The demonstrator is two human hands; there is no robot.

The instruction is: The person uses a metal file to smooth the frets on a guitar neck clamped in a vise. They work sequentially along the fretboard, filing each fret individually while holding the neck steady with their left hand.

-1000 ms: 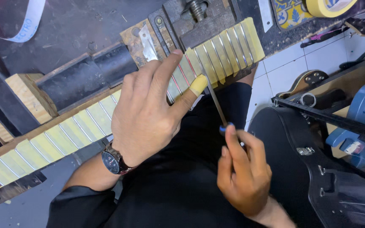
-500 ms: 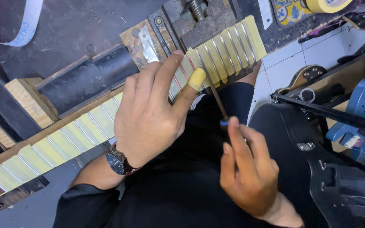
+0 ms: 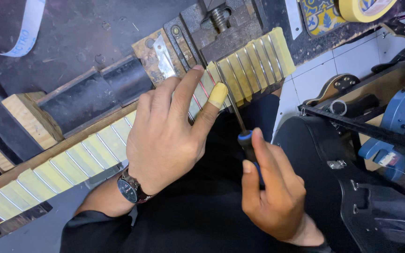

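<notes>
the long guitar neck [image 3: 94, 150] runs diagonally across the dark bench [image 3: 85, 33], its fretboard masked with yellowish tape between the frets, its upper end by the metal vise [image 3: 221, 28]. your left hand [image 3: 165, 136] lies flat on the fretboard, fingers spread, thumb wrapped in tape, grasping nothing. your right hand [image 3: 273, 187] is clenched around the blue-and-black handle of a thin file [image 3: 234, 105], whose shaft lies along a fret beside that thumb.
</notes>
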